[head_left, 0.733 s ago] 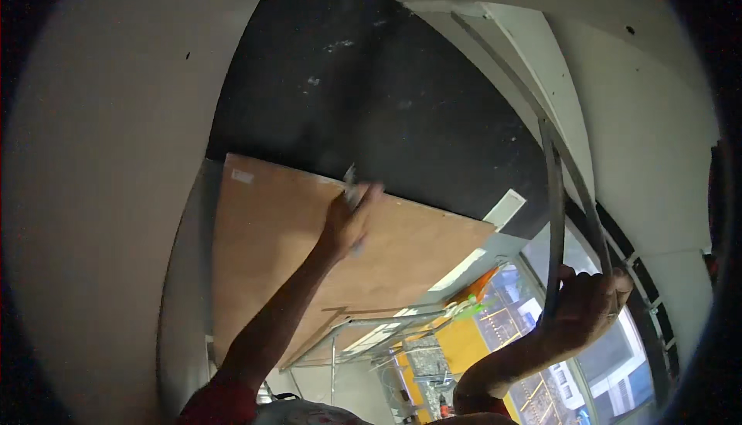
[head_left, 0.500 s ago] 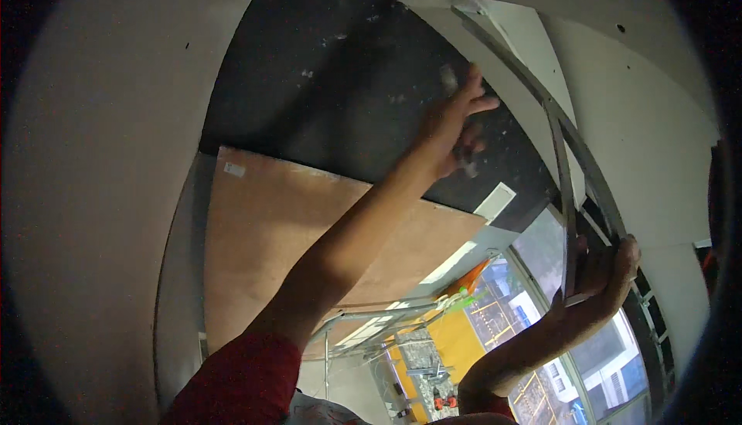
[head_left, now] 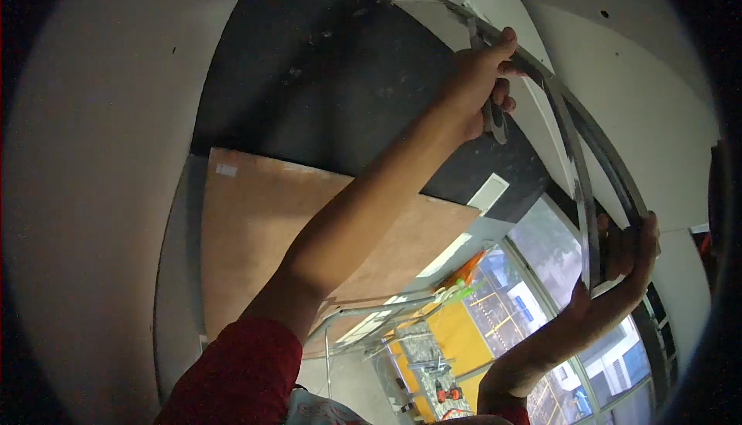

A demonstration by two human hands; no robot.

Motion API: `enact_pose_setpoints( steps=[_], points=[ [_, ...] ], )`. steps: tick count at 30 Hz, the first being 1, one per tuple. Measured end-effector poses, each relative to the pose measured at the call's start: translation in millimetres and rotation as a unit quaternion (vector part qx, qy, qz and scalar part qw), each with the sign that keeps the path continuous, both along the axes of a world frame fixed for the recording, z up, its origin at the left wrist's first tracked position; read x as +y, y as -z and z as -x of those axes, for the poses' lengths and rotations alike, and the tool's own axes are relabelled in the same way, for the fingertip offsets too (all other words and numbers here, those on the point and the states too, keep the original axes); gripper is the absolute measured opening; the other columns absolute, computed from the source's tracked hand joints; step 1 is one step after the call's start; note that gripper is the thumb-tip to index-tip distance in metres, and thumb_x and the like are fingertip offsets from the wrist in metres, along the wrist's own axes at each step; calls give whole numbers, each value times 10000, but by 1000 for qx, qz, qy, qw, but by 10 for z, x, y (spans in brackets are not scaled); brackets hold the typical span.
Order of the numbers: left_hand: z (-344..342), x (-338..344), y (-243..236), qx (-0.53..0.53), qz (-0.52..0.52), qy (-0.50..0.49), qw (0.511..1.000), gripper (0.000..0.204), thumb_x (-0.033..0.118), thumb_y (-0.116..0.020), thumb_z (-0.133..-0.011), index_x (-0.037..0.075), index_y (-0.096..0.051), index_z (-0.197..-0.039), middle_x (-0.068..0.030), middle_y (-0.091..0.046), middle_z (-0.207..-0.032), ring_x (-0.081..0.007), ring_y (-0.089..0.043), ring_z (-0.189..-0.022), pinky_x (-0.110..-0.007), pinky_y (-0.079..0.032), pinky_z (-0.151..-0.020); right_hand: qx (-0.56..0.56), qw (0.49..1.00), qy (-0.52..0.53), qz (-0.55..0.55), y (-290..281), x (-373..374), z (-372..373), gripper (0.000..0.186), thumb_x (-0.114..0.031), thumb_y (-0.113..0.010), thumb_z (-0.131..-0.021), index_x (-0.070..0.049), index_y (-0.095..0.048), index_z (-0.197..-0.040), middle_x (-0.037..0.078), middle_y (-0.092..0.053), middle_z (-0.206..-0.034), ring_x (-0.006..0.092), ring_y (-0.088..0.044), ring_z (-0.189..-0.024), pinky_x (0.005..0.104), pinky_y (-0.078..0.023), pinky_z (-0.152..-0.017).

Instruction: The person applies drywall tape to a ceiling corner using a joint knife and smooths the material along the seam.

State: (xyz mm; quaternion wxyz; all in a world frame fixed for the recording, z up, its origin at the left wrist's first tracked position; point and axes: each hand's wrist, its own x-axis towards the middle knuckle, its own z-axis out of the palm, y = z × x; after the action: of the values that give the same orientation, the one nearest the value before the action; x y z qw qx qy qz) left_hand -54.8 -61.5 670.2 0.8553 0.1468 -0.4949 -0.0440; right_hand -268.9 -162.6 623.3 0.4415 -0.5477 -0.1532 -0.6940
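Observation:
My left hand (head_left: 479, 89) is raised high, its fingers closed round a slim grey metal hand tool whose exact kind I cannot make out. One rounded end of the tool (head_left: 495, 125) sticks out below the fingers; its narrow other end rises beside the long grey metal channel (head_left: 550, 89). At the lower right, my right hand (head_left: 618, 259) wraps round the channel's lower end. A second metal strip (head_left: 578, 170) branches off the channel and also runs down into that hand. The left hand's fingertips are close to the channel; whether they touch it is unclear.
A black panel (head_left: 309, 77) and a brown board (head_left: 270, 224) cover the surface behind my left arm. Pale panels (head_left: 641, 124) lie beyond the channel. Below are metal rails (head_left: 386, 306), a window (head_left: 610, 348), yellow panels (head_left: 461, 345) and a red-and-black power tool (head_left: 447, 394).
My left hand has moved up and right to the channel, and the tool in it now shows clearly. My right hand and the channel's lower end have shifted slightly right and up.

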Motion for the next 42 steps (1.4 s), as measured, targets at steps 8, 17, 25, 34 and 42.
enact_pose_setpoints(
  steps=[8,17,25,34,42],
  points=[
    [-134,71,-80,52,33,-31,998,353,394,-504,-877,48,-529,-818,-68,-571,-678,-104,-364,-410,-287,-389,-404,-1,984,-178,23,-186,259,-246,239,-200,-532,-874,33,-565,-917,-16,-327,-598,48,-366,-543,369,-456,-911],
    [-123,-17,-211,87,4,26,996,318,400,-529,-871,85,-529,-833,-55,-581,-663,-88,-374,-414,-269,-415,-418,-108,902,188,373,-220,179,-297,635,-438,-549,-841,67,-437,-1209,58,-537,-827,124,-511,-790,331,-445,-881],
    [117,56,-160,51,30,11,998,339,408,-546,-859,88,-546,-746,-34,-543,-602,-105,-424,-435,-277,-430,-428,-109,814,435,370,-242,-42,133,697,-487,-535,-821,76,-426,-1217,95,-575,-945,130,-487,-740,251,-404,-707],
    [-167,58,-187,56,70,18,996,300,368,-527,-875,81,-538,-790,-44,-581,-632,-130,-470,-418,-293,-446,-440,-98,862,295,400,-160,146,-179,729,-516,-579,-769,72,-454,-1182,39,-449,-810,109,-435,-740,246,-368,-678],
    [-94,127,-186,40,12,13,999,233,310,-503,-895,85,-523,-838,-81,-601,-658,-126,-448,-437,-279,-428,-435,-2,908,203,367,-298,-119,-40,714,-431,-613,-777,78,-416,-1238,96,-524,-980,129,-460,-824,254,-384,-729]
  ],
)
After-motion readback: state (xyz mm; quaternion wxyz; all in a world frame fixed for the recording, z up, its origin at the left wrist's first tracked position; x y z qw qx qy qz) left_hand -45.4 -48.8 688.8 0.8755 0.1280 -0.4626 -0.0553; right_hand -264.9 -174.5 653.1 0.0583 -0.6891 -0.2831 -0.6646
